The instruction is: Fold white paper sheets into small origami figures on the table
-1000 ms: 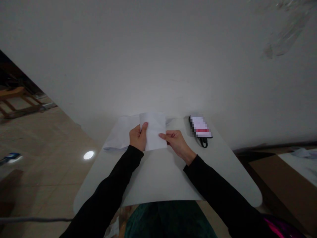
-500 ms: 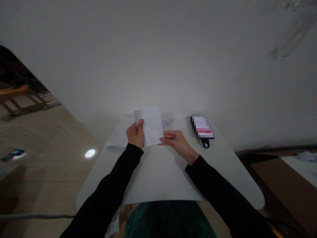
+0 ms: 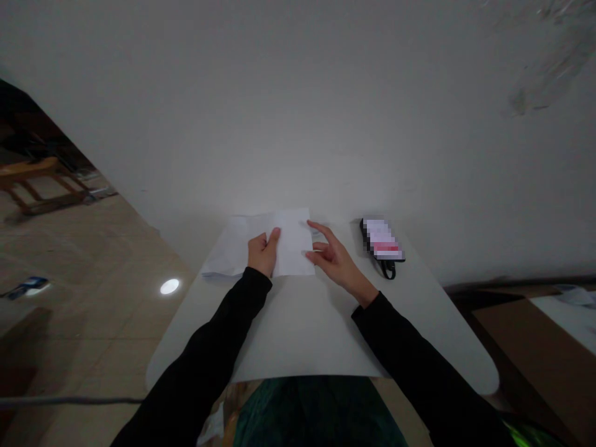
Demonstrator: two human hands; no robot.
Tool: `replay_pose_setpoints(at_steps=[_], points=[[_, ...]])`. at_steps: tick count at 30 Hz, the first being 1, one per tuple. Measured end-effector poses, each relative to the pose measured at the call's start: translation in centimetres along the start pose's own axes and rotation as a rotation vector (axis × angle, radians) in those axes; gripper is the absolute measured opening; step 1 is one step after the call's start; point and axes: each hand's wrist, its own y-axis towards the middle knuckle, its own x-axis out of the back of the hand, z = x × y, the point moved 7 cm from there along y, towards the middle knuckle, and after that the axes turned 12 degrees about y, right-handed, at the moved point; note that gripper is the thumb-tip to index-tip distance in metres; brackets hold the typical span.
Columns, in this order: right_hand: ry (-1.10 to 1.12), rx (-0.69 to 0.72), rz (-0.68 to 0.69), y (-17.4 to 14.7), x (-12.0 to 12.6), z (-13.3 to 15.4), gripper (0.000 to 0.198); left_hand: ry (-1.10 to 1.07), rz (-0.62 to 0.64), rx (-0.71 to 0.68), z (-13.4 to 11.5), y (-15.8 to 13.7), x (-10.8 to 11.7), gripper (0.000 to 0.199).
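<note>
Left hand closed on the left side of the white paper, thumb along its upper face, fingers curled. Paper extends rightward from that grip, above the white table; whether it rests flat on it, cannot tell. Its longer visible side seems to run away from the wearer, toward the wall.

Right hand at the opposite edge: thumb and index finger spread apart, tips at the paper's right margin, no clear pinch. Key relation, as I judge it: free edge faces the right hand, the nearer one to it.

Left of the grip: paper stack. Well right, beyond the right hand: phone.
</note>
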Motion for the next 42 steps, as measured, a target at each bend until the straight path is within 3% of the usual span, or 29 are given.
replay_pose_setpoints(at_steps=[3, 5, 8, 12, 17, 23, 28, 32, 36, 42], points=[[-0.25, 0.097, -0.027, 0.0, 0.0, 0.3, 0.032, -0.021, 0.124, 0.008, -0.3, -0.4, -1.0, 0.044], [-0.322, 0.127, -0.094, 0.0, 0.5, 0.3, 0.023, -0.01, 0.152, -0.015, -0.8, -0.6, -1.2, 0.043], [-0.191, 0.086, -0.159, 0.2, 1.2, -0.1, 0.024, -0.004, 0.151, -0.035, -1.1, -0.6, -1.1, 0.042], [0.065, 0.05, -0.039, 0.3, 0.5, 0.0, 0.029, -0.073, 0.127, 0.033, -0.2, -0.3, -1.0, 0.044], [-0.05, 0.104, 0.044, 0.4, 0.4, 0.2, 0.035, -0.181, 0.164, 0.091, 0.1, -0.7, -1.6, 0.046], [-0.115, 0.146, -0.078, 0.2, 2.0, 0.8, 0.025, -0.098, 0.426, -0.018, -0.9, -1.5, -3.1, 0.05], [-0.07, 0.13, -0.211, 0.0, 3.2, 1.6, 0.025, -0.166, 0.637, 0.077, 0.0, -1.7, -4.0, 0.063], [-0.023, 0.158, -0.304, 0.0, 4.4, 1.5, 0.023, -0.184, 0.578, 0.069, 0.2, -1.0, -3.8, 0.051], [0.057, 0.2, -0.339, 0.0, 5.3, 1.4, 0.034, -0.204, 0.491, 0.072, 0.4, -0.5, -3.5, 0.046], [-0.001, 0.073, -0.217, 0.0, 3.8, 1.1, 0.041, -0.133, 0.387, -0.046, -1.1, -0.6, -2.7, 0.048]])
